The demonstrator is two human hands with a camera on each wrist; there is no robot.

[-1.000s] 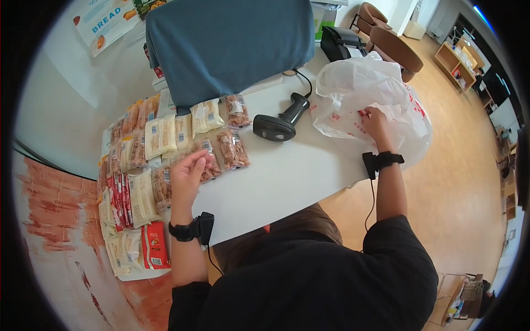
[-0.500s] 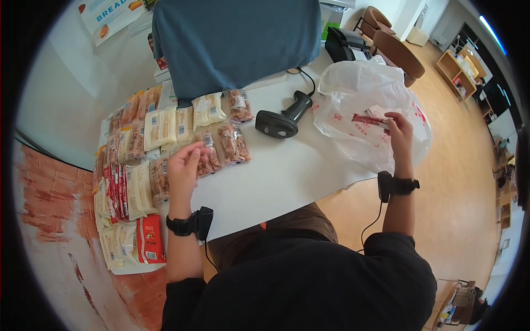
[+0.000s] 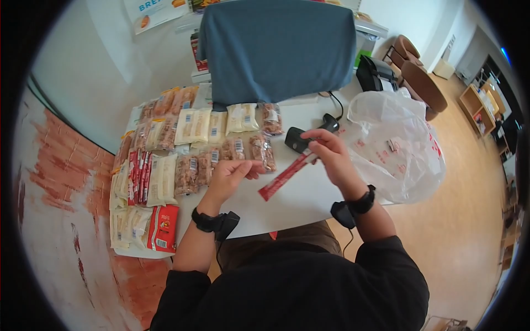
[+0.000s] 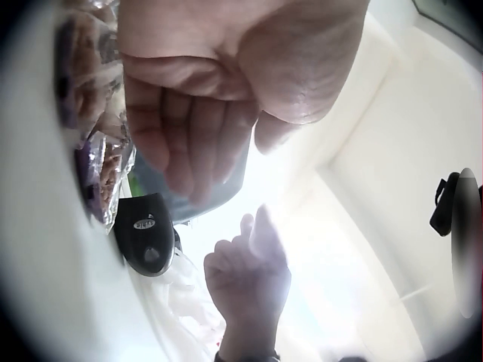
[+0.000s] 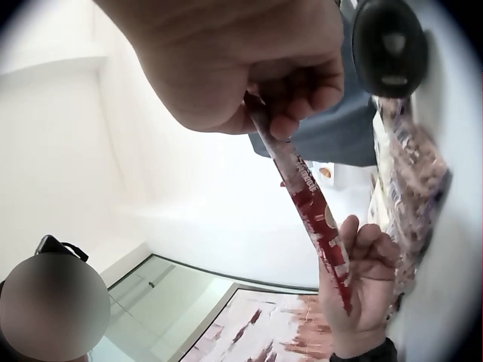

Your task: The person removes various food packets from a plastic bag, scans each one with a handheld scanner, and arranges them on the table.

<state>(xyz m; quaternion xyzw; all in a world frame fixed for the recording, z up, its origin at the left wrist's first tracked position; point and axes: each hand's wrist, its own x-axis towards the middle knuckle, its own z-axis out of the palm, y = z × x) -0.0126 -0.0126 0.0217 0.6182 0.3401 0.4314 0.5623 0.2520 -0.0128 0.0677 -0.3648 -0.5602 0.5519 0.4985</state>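
Observation:
In the head view my right hand (image 3: 332,156) pinches one end of a long, narrow red packet (image 3: 284,179), which slants down to the left over the white table. The right wrist view shows the same red packet (image 5: 313,207) with white lettering, its upper end between thumb and fingers. My left hand (image 3: 232,179) holds nothing; its fingers bend loosely, palm turned inward, beside the packet's lower end. Close behind the right hand lies a black barcode scanner (image 3: 298,140). Just beyond the left hand are clear packs of brown shredded food (image 3: 261,151).
Rows of cream packs (image 3: 193,126), several slim red packets (image 3: 139,175) and a flat red pack (image 3: 163,227) cover the left of the table (image 3: 309,207). A white plastic bag (image 3: 395,149) fills the right end. Behind stands something draped in blue-grey cloth (image 3: 279,52).
My right hand has lifted the red packet away from the plastic bag and carried it left, in front of the scanner. My left hand has shifted right, towards it.

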